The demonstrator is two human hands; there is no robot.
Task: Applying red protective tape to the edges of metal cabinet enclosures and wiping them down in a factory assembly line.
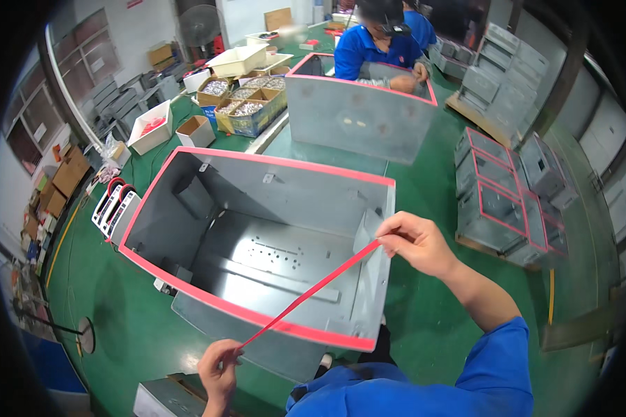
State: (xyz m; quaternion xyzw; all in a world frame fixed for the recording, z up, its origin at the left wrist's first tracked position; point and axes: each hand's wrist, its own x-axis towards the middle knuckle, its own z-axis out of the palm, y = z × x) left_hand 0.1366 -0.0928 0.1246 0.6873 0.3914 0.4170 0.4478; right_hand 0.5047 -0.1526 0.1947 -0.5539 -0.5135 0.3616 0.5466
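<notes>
Brown cartons (247,104) sitting on bench ahead of me, left of centre, open-topped, holding small silvery parts. Small open carton (196,130) lying just left of them, near white tray (150,126) with red bits inside. Flat brown cartons (66,177) piling up on floor far left. Another carton (278,18) standing at far wall. Not seeing any screens or signs.

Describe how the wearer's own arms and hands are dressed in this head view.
Both hands are bare, with no gloves, rings or watch visible. The right hand leads to a bare forearm, and a bright blue sleeve covers the arm from about the elbow up. The left hand shows only to the wrist at the picture's lower edge; no sleeve is visible there.
</notes>
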